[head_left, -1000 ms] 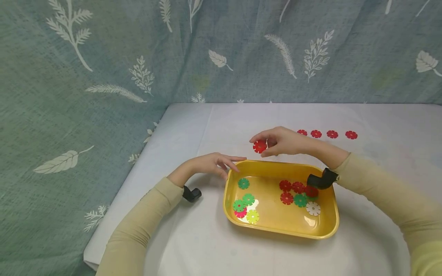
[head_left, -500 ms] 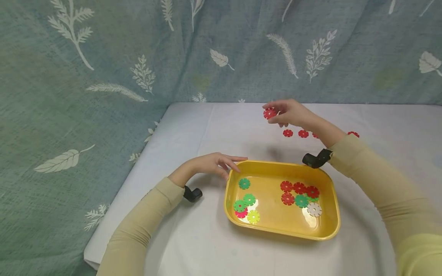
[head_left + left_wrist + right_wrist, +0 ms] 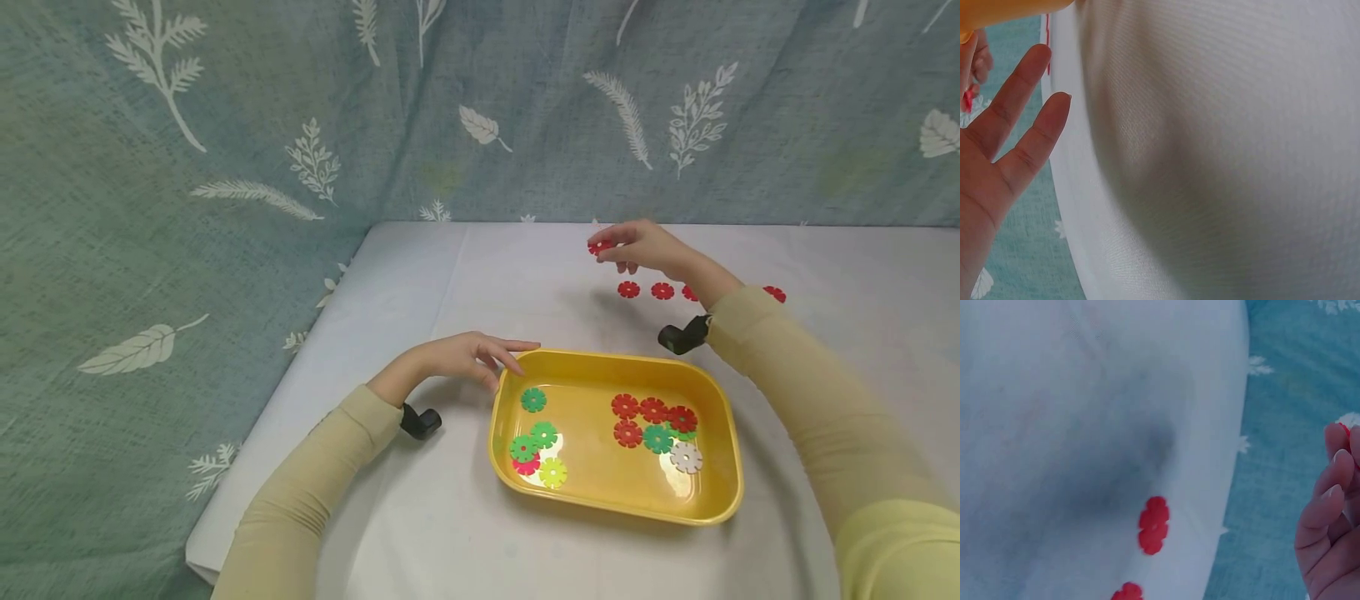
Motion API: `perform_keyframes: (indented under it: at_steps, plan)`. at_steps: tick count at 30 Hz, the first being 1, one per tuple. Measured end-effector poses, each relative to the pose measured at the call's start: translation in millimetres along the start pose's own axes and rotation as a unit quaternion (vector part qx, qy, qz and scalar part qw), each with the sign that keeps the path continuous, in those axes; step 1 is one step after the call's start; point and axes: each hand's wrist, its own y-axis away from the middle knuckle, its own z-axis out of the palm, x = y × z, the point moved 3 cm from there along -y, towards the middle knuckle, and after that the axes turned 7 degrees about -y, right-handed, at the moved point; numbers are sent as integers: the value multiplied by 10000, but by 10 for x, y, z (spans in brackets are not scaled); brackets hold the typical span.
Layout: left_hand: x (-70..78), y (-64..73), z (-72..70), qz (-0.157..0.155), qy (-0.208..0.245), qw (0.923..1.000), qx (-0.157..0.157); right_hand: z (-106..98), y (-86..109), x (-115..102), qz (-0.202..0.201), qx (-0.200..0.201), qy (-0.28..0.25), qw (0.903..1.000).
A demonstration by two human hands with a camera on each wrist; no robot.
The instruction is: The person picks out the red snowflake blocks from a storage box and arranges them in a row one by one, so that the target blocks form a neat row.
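My right hand pinches a red notched plastic disc between thumb and fingers, raised near the table's far edge. Below it, a row of red notched discs lies on the white cloth, partly hidden by the right forearm. In the right wrist view the row's end disc lies flat, while only a sliver of the held disc shows. My left hand rests with relaxed fingers at the far left corner of a yellow tray; in the left wrist view two of its fingers stand straight and spread.
Inside the tray, green discs, a yellow-green disc and a pink disc lie at left. Red discs, green ones and a white disc lie at right. A leaf-patterned blue-green curtain hangs behind the table.
My right hand has carried the red disc from just above the tray's far rim away toward the table's far edge, then slightly right. The left hand has stayed at the tray's corner.
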Motion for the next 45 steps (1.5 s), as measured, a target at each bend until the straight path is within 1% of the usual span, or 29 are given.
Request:
perform_keyframes:
  at_steps: [7,12,16,20,25,32,39,45]
  plan:
    - [-15,-2,-3,-20,14,10000,-16,23,-5,161,94,-182,-88,9998]
    - [-20,2,-3,24,65,10000,-20,30,-16,220,187,-120,-152,9996]
    - [-22,5,-5,14,55,10000,-9,42,-21,256,226,-145,-104,9996]
    - [-29,0,-8,-5,16,10000,0,64,-30,289,259,-256,11,9993]
    - [-32,-1,-5,-47,-10,10000,19,103,-67,343,407,-385,222,9982]
    - [-8,3,5,-117,-14,9999,14,169,-171,446,609,-655,519,9946]
    - [-9,-1,3,-160,5,9999,25,229,-207,486,645,-663,1125,9893]
    - [-7,-3,-5,-134,-20,9999,25,260,-239,504,675,-618,1493,9845]
